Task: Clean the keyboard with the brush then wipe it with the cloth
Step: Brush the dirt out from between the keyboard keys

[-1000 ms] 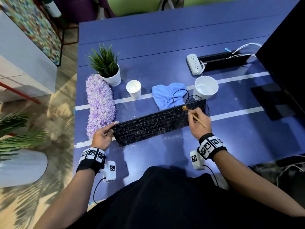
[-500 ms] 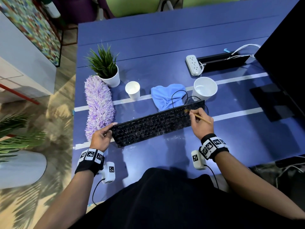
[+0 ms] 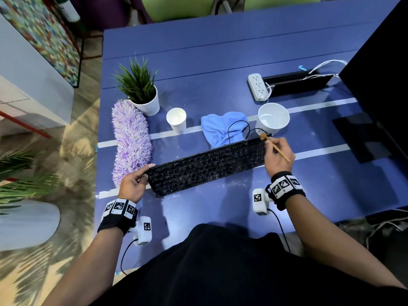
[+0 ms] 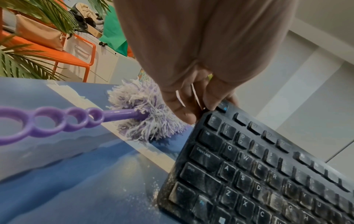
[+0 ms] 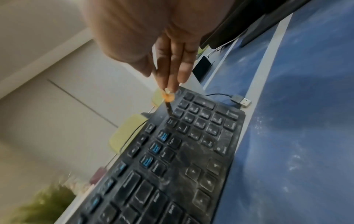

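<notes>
A dusty black keyboard (image 3: 207, 166) is tipped up on its near long edge on the blue table (image 3: 220, 62). My left hand (image 3: 144, 173) grips its left end, thumb on top by the corner key (image 4: 222, 106). My right hand (image 3: 271, 143) pinches a thin wooden brush (image 3: 279, 151). The bristles (image 3: 263, 136) touch the keyboard's far right corner, above the number pad (image 5: 203, 125). In the right wrist view the brush (image 5: 168, 106) points down from my fingertips (image 5: 172, 84). A crumpled blue cloth (image 3: 220, 127) lies just behind the keyboard, under its black cable.
A purple fluffy duster (image 3: 131, 140) lies left of the keyboard, its handle (image 4: 57, 122) toward me. Behind stand a potted plant (image 3: 143, 93), a paper cup (image 3: 176, 119), a white bowl (image 3: 273, 118) and a power strip (image 3: 257, 86). A monitor (image 3: 379, 74) is at right. White dust (image 3: 231, 186) speckles the table.
The brush has moved right along the keyboard's top edge to its far right corner. My left hand keeps its hold on the left end.
</notes>
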Available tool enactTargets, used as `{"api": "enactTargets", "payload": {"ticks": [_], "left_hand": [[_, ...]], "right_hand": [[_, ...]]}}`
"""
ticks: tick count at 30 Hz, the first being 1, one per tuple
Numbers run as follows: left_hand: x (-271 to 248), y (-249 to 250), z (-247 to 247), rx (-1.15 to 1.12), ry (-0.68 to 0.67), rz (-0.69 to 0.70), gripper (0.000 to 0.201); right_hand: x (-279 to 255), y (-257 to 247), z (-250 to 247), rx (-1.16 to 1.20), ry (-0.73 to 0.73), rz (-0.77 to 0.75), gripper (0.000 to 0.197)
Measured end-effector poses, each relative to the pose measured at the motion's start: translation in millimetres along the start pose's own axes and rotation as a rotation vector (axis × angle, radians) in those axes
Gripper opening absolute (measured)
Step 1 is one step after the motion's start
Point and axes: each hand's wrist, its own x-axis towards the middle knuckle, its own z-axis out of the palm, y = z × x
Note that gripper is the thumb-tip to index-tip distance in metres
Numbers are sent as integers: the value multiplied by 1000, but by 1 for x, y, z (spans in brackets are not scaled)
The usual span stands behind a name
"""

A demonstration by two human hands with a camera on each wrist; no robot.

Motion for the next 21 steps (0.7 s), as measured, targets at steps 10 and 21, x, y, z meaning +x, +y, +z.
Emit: {"api": "enactTargets", "payload": {"ticks": [10, 21], "left_hand": [[3, -1, 0, -11, 23, -5, 68], [-1, 6, 1, 32, 9, 19, 73]], "right_hand": [[-2, 1, -3, -60, -41, -131, 5], [-4, 28, -9, -134, -153, -23, 5]]}}
